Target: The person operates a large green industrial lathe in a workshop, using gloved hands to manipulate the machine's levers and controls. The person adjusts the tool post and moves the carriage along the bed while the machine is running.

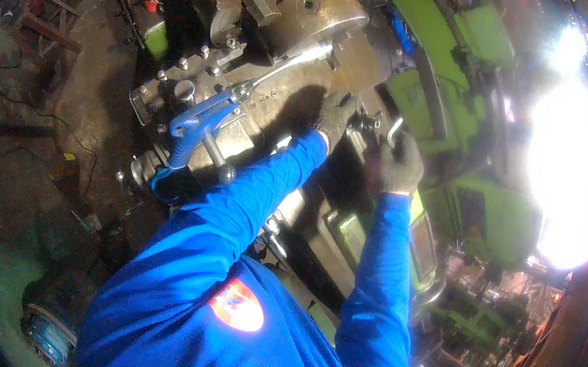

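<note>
My right hand (402,164), in a dark grey work glove, is closed around a hex key (395,128). The key's bright bent end sticks out above my fingers. Left of it, my gloved left hand (335,117) rests with curled fingers at a small metal fitting (366,122) on the machine. What those fingers hold is hidden. A blue air blow gun (202,122) lies on the metal carriage (245,133) left of my left forearm, its long thin nozzle pointing up and right. Beyond my hands stands a large round steel chuck (315,9).
Green machine panels (422,100) run along the right side, with strong glare farther right. A ball-ended lever (225,173) stands up beside the blow gun. Bolts and a round knob (184,90) project from the carriage. At far left, a reddish metal frame (52,29) stands on the floor.
</note>
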A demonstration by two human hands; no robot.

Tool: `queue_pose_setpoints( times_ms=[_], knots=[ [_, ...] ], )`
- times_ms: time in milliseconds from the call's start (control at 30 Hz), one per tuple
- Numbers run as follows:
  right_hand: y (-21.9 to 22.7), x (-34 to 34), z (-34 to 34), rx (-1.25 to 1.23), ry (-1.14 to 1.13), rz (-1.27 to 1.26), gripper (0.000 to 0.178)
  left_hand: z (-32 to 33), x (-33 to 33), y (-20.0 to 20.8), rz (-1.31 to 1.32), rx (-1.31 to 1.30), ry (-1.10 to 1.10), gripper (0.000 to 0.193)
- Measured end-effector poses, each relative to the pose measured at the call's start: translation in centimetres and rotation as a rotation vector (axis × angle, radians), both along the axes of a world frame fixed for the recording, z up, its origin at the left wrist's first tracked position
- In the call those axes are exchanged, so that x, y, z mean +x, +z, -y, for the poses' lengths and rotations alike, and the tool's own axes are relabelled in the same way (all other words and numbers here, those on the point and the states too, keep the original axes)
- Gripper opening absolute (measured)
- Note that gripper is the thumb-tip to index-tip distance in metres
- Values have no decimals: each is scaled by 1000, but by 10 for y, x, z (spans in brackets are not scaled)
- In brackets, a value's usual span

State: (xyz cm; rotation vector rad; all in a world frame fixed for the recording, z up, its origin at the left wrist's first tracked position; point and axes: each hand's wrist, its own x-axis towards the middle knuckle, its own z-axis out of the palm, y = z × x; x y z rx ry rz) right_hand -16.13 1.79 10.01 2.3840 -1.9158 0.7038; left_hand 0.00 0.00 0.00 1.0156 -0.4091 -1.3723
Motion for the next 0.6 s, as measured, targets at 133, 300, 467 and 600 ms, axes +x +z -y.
queue_pose_setpoints(
  times_ms=[133,300,467,600],
  knots=[
    [6,-11,4,-39,43,-29,32,7,-14,-5,-31,-3,5,40],
    [1,-8,4,-60,57,12,29,7,-12,-8,-62,-9,3,39],
    [3,-4,-1,-31,36,12,29,0,-8,-2,3,1,14,49],
    [4,-5,1,14,71,-18,33,-9,-15,5,-202,169,221,60]
  ],
)
